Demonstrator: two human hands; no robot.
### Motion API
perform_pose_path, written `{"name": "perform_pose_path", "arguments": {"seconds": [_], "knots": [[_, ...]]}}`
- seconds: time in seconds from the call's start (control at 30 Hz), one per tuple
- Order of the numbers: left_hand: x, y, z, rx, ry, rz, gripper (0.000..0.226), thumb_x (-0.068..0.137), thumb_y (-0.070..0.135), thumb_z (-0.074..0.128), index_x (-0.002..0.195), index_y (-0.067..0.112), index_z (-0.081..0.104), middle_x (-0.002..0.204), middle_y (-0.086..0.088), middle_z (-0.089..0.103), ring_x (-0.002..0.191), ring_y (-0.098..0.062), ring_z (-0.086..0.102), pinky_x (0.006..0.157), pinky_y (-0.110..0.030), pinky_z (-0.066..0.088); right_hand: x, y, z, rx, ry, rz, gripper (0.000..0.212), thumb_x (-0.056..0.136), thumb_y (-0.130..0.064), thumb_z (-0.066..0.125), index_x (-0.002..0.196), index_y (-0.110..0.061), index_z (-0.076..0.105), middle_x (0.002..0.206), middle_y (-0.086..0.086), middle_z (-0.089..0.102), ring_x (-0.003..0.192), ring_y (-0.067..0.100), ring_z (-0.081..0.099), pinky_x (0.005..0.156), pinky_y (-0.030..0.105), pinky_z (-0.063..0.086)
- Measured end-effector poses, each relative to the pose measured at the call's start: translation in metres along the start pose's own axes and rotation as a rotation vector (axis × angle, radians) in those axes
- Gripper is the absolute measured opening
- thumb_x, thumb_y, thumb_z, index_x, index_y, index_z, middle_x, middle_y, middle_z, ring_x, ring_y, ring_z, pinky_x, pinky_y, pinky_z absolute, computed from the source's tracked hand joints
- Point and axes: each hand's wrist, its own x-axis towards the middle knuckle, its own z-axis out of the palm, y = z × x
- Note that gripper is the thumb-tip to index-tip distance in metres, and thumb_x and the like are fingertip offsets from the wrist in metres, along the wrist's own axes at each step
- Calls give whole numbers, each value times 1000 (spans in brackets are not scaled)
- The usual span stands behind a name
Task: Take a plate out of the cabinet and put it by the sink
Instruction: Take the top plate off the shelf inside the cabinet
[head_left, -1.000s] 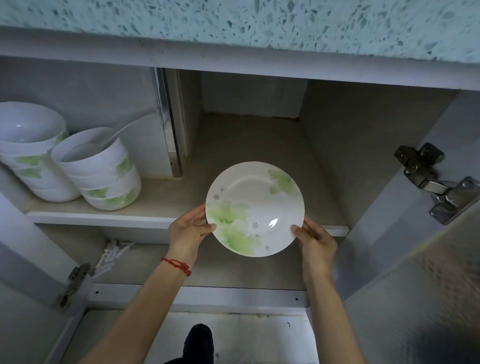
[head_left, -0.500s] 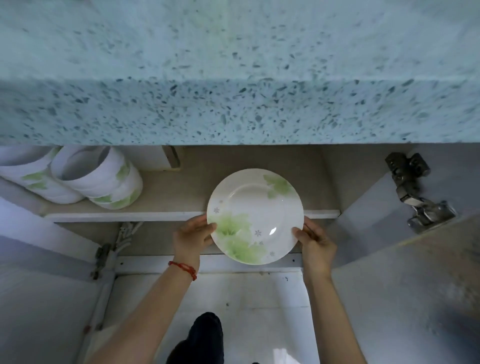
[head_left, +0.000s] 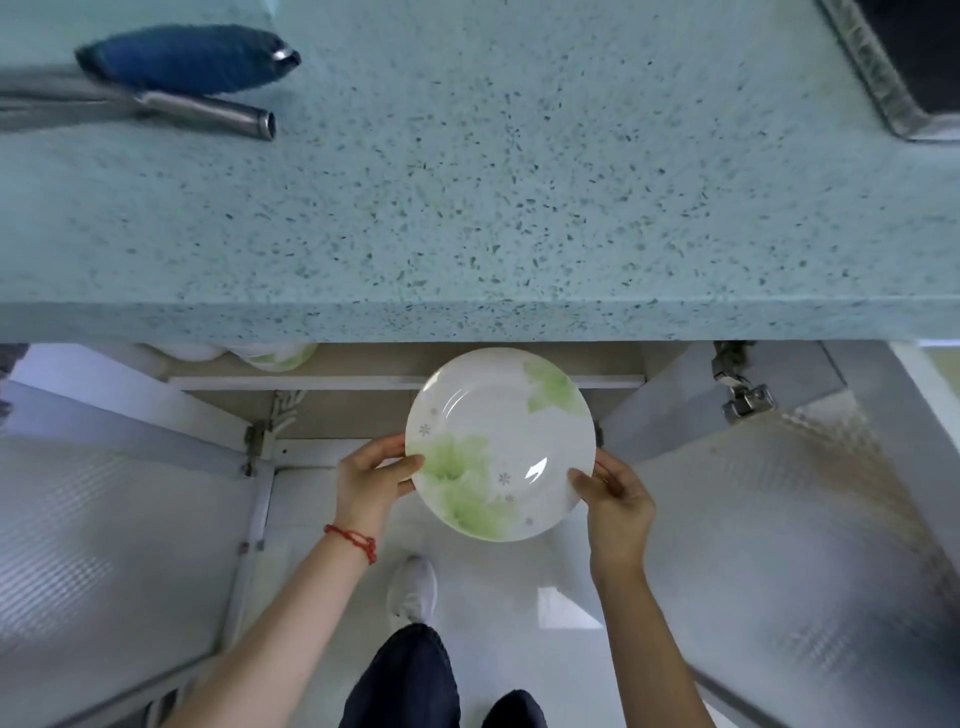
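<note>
A white plate (head_left: 501, 441) with green leaf prints is held level in front of the open cabinet (head_left: 395, 383), just below the counter's front edge. My left hand (head_left: 371, 480) grips its left rim and my right hand (head_left: 615, 501) grips its right rim. The speckled teal countertop (head_left: 493, 197) fills the upper half of the view. A corner of the steel sink (head_left: 904, 67) shows at the top right. The cabinet's inside is mostly hidden by the counter.
Two cabinet doors stand open, the left door (head_left: 114, 530) and the right door (head_left: 810, 545). A metal hinge (head_left: 743, 397) sits on the right one. Stacked bowls (head_left: 275, 356) peek out on the shelf. A blue-handled utensil (head_left: 187, 62) lies at the counter's far left.
The view has risen from inside the cabinet to above the counter. Both hands have drawn the plate out of the cabinet, toward me and slightly right.
</note>
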Motion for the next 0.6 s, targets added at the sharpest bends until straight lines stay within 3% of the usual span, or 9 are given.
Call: {"name": "perform_pose_path", "arguments": {"seconds": [0.07, 0.23, 0.33, 0.43, 0.6], "knots": [[-16, 7, -3, 3, 11, -8, 27, 72, -11, 63, 79, 15, 69, 84, -9, 68, 74, -20, 67, 53, -20, 56, -12, -5, -5, -14, -5, 11, 33, 73, 19, 61, 99, 0, 64, 89, 5, 67, 67, 0, 66, 70, 13, 53], [-57, 24, -11, 27, 38, -29, 26, 73, -9, 63, 80, 14, 69, 87, -12, 68, 80, -25, 66, 56, -19, 57, -46, -23, -19, -38, 15, 58, 33, 72, 17, 63, 100, -1, 64, 82, 3, 66, 61, -3, 64, 66, 12, 53], [-89, 38, -17, 19, 46, -36, 26, 73, -10, 61, 82, 14, 69, 87, -11, 68, 81, -25, 66, 54, -18, 56, -73, -40, -30, -37, 12, 71, 33, 72, 19, 62, 97, -2, 64, 82, 3, 66, 61, 0, 64, 61, 9, 52], [-125, 54, -23, 24, 71, -48, 25, 73, -9, 62, 84, 12, 69, 87, -10, 69, 79, -23, 66, 53, -17, 56, -102, -62, -41, -44, -4, 104, 33, 72, 18, 62, 95, -5, 64, 84, 5, 66, 73, 14, 63, 61, 9, 53], [-184, 79, -33, -7, 84, -47, 26, 72, -12, 62, 88, 7, 68, 83, -10, 68, 76, -24, 66, 51, -17, 55, -151, -105, -62, -108, -45, 132, 28, 75, 11, 63, 93, -11, 64, 81, -1, 66, 74, 13, 61, 57, 6, 49]]}}
